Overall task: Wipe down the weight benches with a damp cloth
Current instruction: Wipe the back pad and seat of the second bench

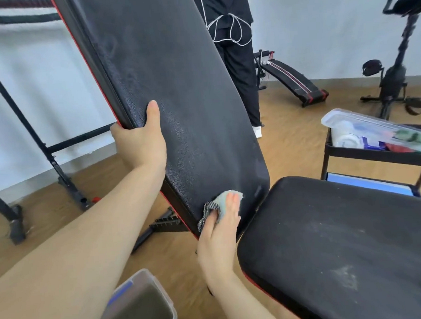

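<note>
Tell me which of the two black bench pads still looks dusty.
The flat seat pad on the right: it shows pale dusty smears. The tilted back pad looks cleaner, and the right hand presses the cloth on its lower end.

floor [289,139]: wood, carrying your weight bench [345,244] | grey bin [149,308] standing beside it | cart [376,154] standing behind

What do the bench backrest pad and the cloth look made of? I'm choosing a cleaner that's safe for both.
The backrest pad looks like black vinyl or faux leather: pebbled grain, a soft sheen, and a stitched seam along its edge. Real leather can't be ruled out. The cloth, pressed to the pad under the right hand, looks like woven or terry fabric, pale green with a grey checked part.
</note>
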